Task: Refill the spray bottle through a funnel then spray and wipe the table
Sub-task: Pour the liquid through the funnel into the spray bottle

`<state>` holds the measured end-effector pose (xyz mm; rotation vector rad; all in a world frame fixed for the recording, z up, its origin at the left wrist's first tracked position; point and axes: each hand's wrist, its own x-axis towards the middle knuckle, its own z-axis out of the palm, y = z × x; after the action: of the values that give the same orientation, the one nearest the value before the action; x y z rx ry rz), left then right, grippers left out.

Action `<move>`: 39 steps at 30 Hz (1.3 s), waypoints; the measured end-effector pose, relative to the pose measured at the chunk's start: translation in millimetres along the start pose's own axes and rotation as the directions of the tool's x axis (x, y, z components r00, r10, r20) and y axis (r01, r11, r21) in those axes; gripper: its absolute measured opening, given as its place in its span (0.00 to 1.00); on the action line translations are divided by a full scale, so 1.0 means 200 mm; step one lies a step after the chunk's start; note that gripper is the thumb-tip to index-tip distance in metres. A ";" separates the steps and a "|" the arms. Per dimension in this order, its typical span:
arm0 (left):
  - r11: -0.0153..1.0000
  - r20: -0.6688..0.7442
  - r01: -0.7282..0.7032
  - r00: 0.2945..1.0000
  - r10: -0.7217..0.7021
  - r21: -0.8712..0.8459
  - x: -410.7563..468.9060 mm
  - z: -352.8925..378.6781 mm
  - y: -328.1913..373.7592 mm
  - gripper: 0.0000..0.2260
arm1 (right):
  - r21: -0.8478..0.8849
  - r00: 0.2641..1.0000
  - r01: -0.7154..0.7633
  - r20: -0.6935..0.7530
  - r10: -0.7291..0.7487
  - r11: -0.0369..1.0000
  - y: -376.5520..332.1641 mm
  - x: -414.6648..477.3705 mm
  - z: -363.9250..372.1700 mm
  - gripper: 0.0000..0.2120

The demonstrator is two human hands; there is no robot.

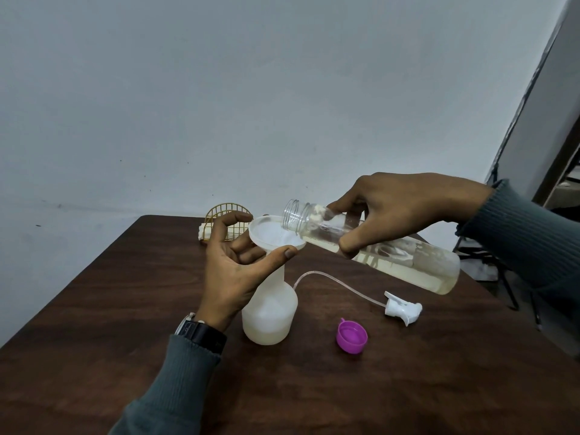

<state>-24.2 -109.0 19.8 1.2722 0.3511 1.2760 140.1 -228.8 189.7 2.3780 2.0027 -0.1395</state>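
Observation:
A white translucent spray bottle (270, 312) stands on the dark wooden table (125, 293) with a white funnel (270, 233) in its neck. My left hand (232, 265) grips the funnel's rim and stem. My right hand (401, 208) holds a clear refill bottle (392, 255) with pale liquid, tilted with its open mouth just over the funnel. The white spray head (403, 307) with its thin tube lies on the table to the right. A purple cap (351, 336) lies upside down nearby.
A gold wire rack (226, 215) holding a white cloth stands at the table's far edge behind the funnel. The wall is close behind. A black stand's legs (502, 277) are off the table's right side.

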 end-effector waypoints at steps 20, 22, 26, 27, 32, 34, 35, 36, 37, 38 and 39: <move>1.000 0.001 0.001 1.000 -0.001 0.000 0.00 0.00 0.00 0.38 | -0.003 1.000 0.005 0.003 -0.005 1.000 0.01 0.01 0.00 0.30; 1.000 0.003 0.001 1.000 -0.001 -0.002 0.00 0.00 -0.01 0.38 | -0.010 1.000 0.001 -0.002 -0.001 1.000 0.01 0.01 0.00 0.30; 1.000 0.001 0.001 1.000 -0.001 -0.005 0.01 0.00 -0.01 0.37 | -0.008 1.000 -0.004 0.002 0.004 1.000 0.01 0.01 0.00 0.30; 1.000 0.000 0.001 1.000 -0.001 -0.003 0.01 0.00 -0.01 0.37 | -0.009 1.000 -0.002 0.001 0.002 1.000 0.01 0.01 0.00 0.30; 1.000 -0.001 0.003 1.000 -0.003 0.013 0.00 0.00 0.00 0.38 | -0.007 1.000 -0.008 0.002 0.008 1.000 0.01 0.02 0.00 0.33; 1.000 0.003 0.003 1.000 -0.003 0.013 0.00 0.00 0.00 0.38 | -0.009 1.000 -0.005 0.008 0.005 1.000 0.02 0.02 0.00 0.34; 1.000 0.004 0.005 1.000 -0.005 0.012 0.00 0.00 0.00 0.37 | -0.009 1.000 -0.003 0.010 0.003 1.000 0.01 0.02 0.00 0.35; 1.000 0.005 0.006 1.000 -0.006 0.011 0.00 0.00 0.00 0.37 | -0.009 1.000 -0.002 0.012 0.002 1.000 0.01 0.02 0.00 0.35; 1.000 0.005 0.007 1.000 -0.007 0.010 0.00 0.00 0.00 0.37 | -0.011 1.000 -0.004 0.012 0.004 1.000 0.01 0.02 -0.01 0.36; 1.000 0.005 0.007 1.000 -0.007 0.009 0.00 0.00 0.00 0.37 | -0.015 1.000 -0.006 0.013 0.006 1.000 0.01 0.01 -0.01 0.36; 1.000 0.003 0.007 1.000 -0.007 0.010 0.00 0.00 0.00 0.37 | -0.019 1.000 -0.008 0.015 0.009 1.000 0.01 0.01 -0.01 0.37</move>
<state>-23.6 -109.3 20.0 1.2803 0.3598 1.2670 142.1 -226.3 190.8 2.3661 1.9781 -0.1371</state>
